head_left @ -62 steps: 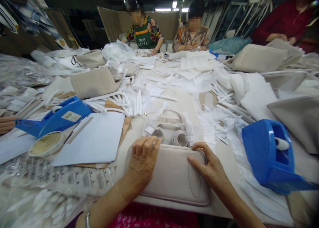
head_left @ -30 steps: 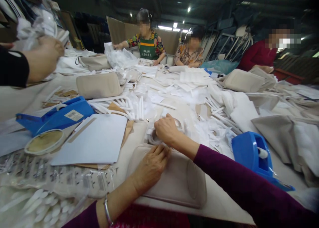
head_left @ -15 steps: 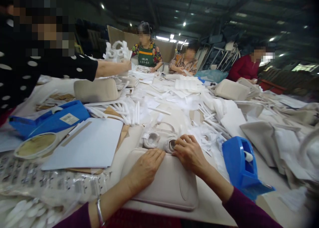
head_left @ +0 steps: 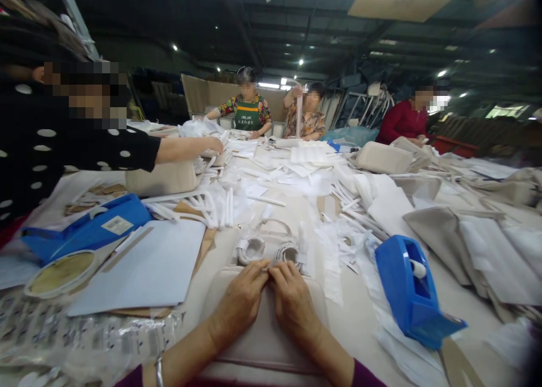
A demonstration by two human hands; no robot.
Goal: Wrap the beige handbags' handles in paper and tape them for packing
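Note:
A beige handbag (head_left: 271, 339) lies flat in front of me at the table's near edge. My left hand (head_left: 243, 294) and my right hand (head_left: 294, 294) meet at the middle of its top edge. Their fingers are bent and pressed together, the fingertips pinching that edge; any small part between them is hidden. Just beyond the fingertips sit two rolled straps, a left roll (head_left: 251, 250) and a right roll (head_left: 288, 253), apparently wrapped in clear film. Behind the rolls rises a thin, arched carrying handle (head_left: 275, 224).
A blue tape dispenser (head_left: 417, 291) stands on the right, another blue dispenser (head_left: 91, 223) on the left. White sheets (head_left: 144, 268) and a tape roll (head_left: 61, 271) lie at left. Foam pieces and bags spread across the table. A co-worker's arm (head_left: 182, 150) reaches in from the left.
My right hand has moved left and down from the right strap roll to the bag's top edge, beside my left hand. The left co-worker's hand has lowered its white bundle.

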